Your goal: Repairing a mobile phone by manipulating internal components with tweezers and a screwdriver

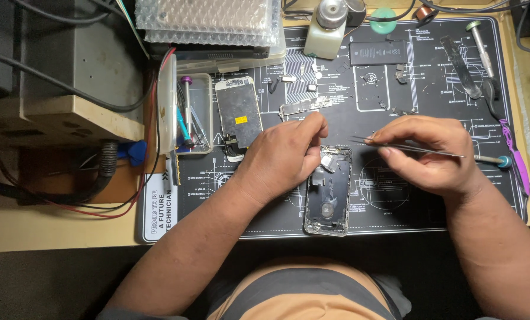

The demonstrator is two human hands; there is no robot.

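Phone shell point(328, 198) near mat's point(395, 219) front edge, mostly gutted. Left hand point(283, 157) pinches a small part at its top; right hand point(431, 151) grips tweezers point(407, 146). Screen point(239, 115), battery point(378, 53) already out.

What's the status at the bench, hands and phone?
Left hand on open phone shell. Right hand gripping tweezers. Loose screen panel lies left, clear.

A detached phone screen point(238, 114) lies face down left of my left hand point(286, 155), dark with a small yellow label point(241, 120). At the counter's far edge sits a clear bubble-wrap package point(209, 21).
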